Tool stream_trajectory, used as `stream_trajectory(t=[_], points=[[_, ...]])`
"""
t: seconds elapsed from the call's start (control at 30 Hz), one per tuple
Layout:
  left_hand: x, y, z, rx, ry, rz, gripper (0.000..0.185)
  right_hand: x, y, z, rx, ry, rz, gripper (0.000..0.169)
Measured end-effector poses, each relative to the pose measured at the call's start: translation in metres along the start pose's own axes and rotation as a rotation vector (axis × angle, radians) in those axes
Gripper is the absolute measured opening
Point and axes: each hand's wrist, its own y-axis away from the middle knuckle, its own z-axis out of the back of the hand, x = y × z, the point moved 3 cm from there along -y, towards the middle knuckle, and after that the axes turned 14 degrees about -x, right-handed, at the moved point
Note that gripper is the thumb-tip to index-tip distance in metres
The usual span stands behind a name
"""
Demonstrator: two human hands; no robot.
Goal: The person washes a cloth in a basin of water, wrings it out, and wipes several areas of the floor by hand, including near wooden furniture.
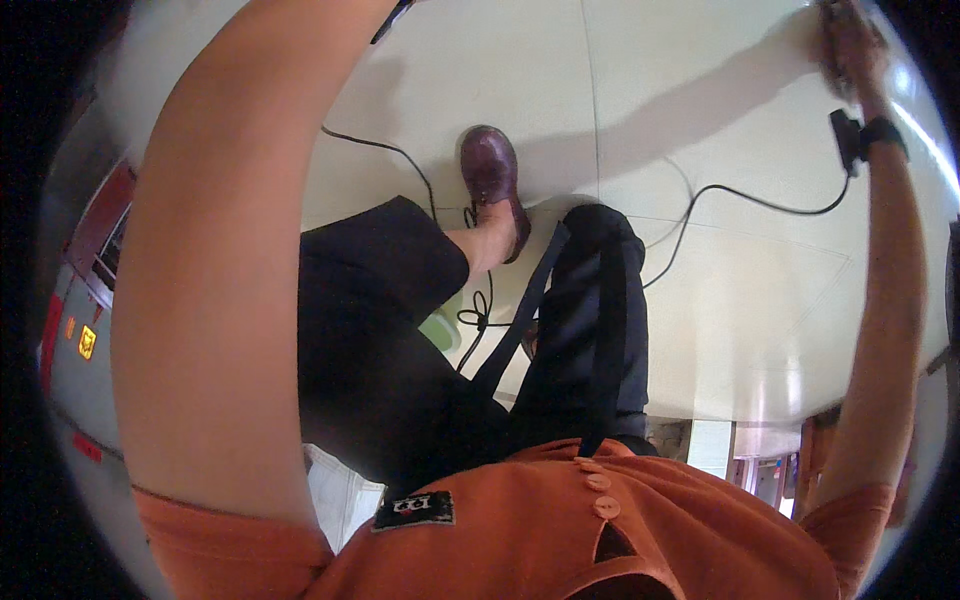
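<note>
My right hand is at the top right, low by the pale tiled floor. It is blurred, and a dark thing shows at its fingers. Whether the hand grips that thing is unclear. A black wrist strap with a small device sits on my right wrist, and a black cable runs from it towards my knee. My left hand is out of view past the top edge; only the forearm and a bit of a dark wrist device show.
My foot in a burgundy shoe stands on the floor, beside my other bent knee. A looped black cable lies between my legs, near a green object. Grey panels with red and yellow stickers stand at the left.
</note>
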Motion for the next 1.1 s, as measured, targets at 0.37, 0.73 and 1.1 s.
stream_trajectory(t=[0.37,0.73,1.1], points=[[0.001,-0.087,0.051,0.286,-0.011,-0.084,0.04,-0.057,0.063,-0.019,-0.169,0.235,0.178,0.054],[0.006,-0.035,0.0,0.082,-0.09,-0.209,0.093,0.141,0.164,-0.106,0.019,0.156,0.042,0.052],[0.026,-0.049,0.012,0.249,0.293,-0.042,0.106,0.144,0.164,-0.027,-0.065,-0.616,-0.097,0.061]])
